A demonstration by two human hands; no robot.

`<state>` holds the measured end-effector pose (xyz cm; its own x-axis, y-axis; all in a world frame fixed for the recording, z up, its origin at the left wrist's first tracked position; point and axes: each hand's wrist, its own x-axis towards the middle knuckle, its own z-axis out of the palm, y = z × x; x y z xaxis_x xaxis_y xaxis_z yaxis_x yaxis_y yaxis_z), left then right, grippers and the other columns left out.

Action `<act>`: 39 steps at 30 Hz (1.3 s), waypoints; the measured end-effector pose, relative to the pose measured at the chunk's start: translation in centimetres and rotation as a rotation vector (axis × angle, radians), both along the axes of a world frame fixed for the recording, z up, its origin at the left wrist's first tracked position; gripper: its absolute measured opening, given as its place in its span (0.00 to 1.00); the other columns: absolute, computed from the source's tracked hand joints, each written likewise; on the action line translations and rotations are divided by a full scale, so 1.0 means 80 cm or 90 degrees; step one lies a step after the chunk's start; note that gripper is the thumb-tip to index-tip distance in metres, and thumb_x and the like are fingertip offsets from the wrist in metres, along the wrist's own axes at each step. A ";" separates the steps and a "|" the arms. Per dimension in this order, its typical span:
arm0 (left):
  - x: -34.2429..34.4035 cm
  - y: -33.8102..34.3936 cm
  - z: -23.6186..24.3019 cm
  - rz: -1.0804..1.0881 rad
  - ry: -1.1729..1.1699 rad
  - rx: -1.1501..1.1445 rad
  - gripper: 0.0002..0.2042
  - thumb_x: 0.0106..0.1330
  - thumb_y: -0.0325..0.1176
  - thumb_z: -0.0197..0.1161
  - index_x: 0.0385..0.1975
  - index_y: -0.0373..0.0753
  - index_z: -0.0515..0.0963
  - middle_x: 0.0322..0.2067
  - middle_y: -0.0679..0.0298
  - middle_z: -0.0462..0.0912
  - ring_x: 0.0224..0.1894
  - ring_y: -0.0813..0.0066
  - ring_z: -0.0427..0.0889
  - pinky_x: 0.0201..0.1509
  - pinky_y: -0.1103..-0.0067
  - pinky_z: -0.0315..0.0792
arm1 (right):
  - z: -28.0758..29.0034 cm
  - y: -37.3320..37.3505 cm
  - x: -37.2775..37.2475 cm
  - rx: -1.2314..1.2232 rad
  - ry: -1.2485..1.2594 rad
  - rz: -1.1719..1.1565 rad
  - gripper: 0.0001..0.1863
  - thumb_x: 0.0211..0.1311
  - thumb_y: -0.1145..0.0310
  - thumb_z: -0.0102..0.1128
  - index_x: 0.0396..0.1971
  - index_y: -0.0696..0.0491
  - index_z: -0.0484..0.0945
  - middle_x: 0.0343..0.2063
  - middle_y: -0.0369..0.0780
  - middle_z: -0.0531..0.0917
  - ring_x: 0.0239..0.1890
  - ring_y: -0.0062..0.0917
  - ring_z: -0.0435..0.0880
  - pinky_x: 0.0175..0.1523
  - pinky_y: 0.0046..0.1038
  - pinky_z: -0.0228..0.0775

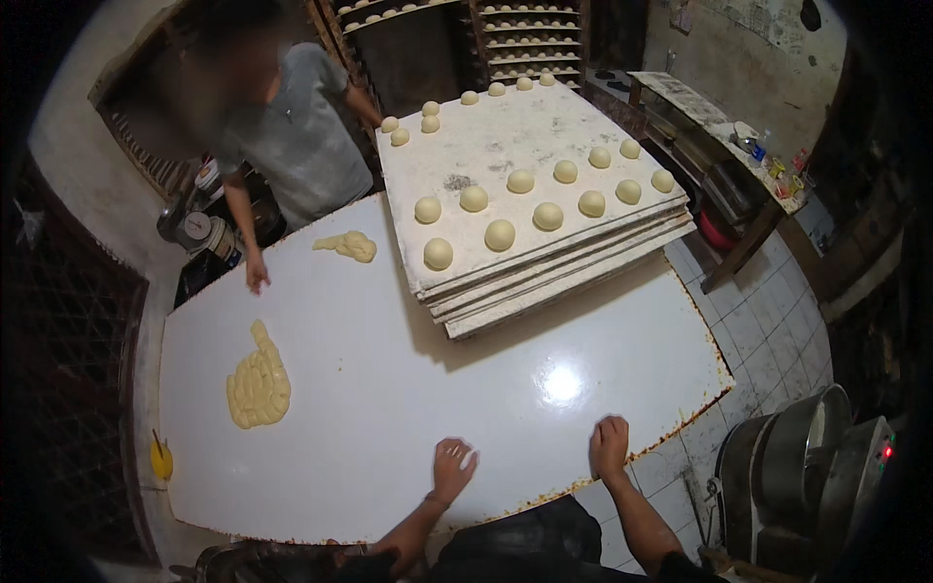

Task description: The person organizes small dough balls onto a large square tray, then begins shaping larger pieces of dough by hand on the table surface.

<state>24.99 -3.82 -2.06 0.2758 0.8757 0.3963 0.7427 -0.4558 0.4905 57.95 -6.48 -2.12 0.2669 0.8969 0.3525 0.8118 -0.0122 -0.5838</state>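
Observation:
Both of my hands are down on the white tabletop (389, 408), close to its near edge. My left hand (454, 470) is cupped, palm down, with its fingers curled and the thumb a little apart. Anything under its palm is hidden from view. To the right, my right hand (610, 446) rests by the rusty table edge, fingers bent down and held together; what they may cover cannot be seen. Over on the left lies a flat piece of dough (259, 389) cut into several strips. A smaller dough lump (350, 246) sits near the far edge.
A stack of floured boards (544, 121) stands at the table's far right, bearing several round dough balls (500, 235). Across the table stands a co-worker (311, 136), one hand over the edge near a dial scale (197, 225). Metal mixing bowls (802, 457) stand at lower right.

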 end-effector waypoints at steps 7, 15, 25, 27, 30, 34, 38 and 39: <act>0.001 0.092 -0.016 0.197 -0.044 -0.095 0.04 0.57 0.26 0.62 0.26 0.34 0.75 0.31 0.55 0.78 0.41 0.55 0.73 0.47 0.65 0.68 | 0.007 0.060 0.006 0.042 -0.018 -0.240 0.03 0.53 0.81 0.55 0.29 0.62 0.75 0.37 0.48 0.77 0.45 0.41 0.73 0.51 0.35 0.66; -0.064 0.116 -0.020 0.182 0.022 -0.005 0.05 0.57 0.27 0.61 0.23 0.35 0.74 0.28 0.55 0.77 0.37 0.56 0.73 0.42 0.65 0.69 | 0.006 0.044 0.030 0.009 -0.062 -0.239 0.04 0.51 0.79 0.58 0.29 0.63 0.76 0.35 0.47 0.77 0.43 0.41 0.73 0.50 0.38 0.66; -0.081 0.109 -0.025 0.246 0.002 -0.041 0.02 0.55 0.26 0.62 0.25 0.37 0.76 0.30 0.56 0.79 0.38 0.56 0.75 0.44 0.65 0.69 | 0.021 0.026 0.060 -0.112 0.589 -0.274 0.17 0.59 0.72 0.57 0.48 0.59 0.71 0.41 0.41 0.77 0.42 0.31 0.78 0.51 0.31 0.72; -0.039 0.112 -0.031 0.353 -0.109 -0.069 0.03 0.55 0.27 0.63 0.26 0.38 0.76 0.30 0.55 0.78 0.37 0.55 0.74 0.44 0.64 0.68 | 0.093 0.105 0.072 -0.126 0.896 -0.186 0.20 0.63 0.67 0.54 0.52 0.60 0.69 0.41 0.41 0.77 0.43 0.30 0.78 0.53 0.33 0.73; -0.023 0.053 -0.024 0.086 -0.036 0.008 0.04 0.54 0.27 0.62 0.21 0.37 0.75 0.26 0.57 0.77 0.35 0.57 0.76 0.43 0.63 0.70 | 0.215 0.227 0.068 -0.040 0.920 0.097 0.22 0.57 0.75 0.46 0.54 0.62 0.69 0.44 0.42 0.76 0.46 0.26 0.77 0.53 0.32 0.72; -0.084 0.073 -0.019 0.305 0.063 0.012 0.02 0.53 0.22 0.60 0.22 0.34 0.74 0.27 0.56 0.76 0.37 0.56 0.73 0.44 0.64 0.68 | 0.335 0.420 0.012 -0.117 0.422 0.436 0.23 0.58 0.74 0.53 0.56 0.58 0.70 0.49 0.40 0.76 0.54 0.24 0.73 0.59 0.26 0.64; -0.024 0.107 -0.045 0.460 -0.102 0.047 0.05 0.52 0.25 0.63 0.27 0.36 0.75 0.35 0.55 0.78 0.45 0.54 0.74 0.52 0.63 0.68 | 0.378 0.595 -0.091 -0.010 0.064 0.472 0.24 0.54 0.64 0.62 0.51 0.56 0.75 0.48 0.48 0.78 0.48 0.36 0.80 0.53 0.32 0.72; -0.007 0.090 -0.041 0.429 -0.061 -0.009 0.06 0.52 0.28 0.64 0.29 0.38 0.76 0.39 0.56 0.79 0.50 0.54 0.74 0.57 0.65 0.67 | 0.369 0.631 -0.101 0.016 0.021 0.473 0.24 0.53 0.63 0.63 0.51 0.56 0.75 0.48 0.49 0.78 0.48 0.39 0.79 0.54 0.34 0.71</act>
<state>24.43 3.40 -5.35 -0.3679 0.8491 0.3792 0.8155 0.0986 0.5703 49.86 43.99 27.39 -0.3960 0.8372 0.3772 0.5828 0.5466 -0.6014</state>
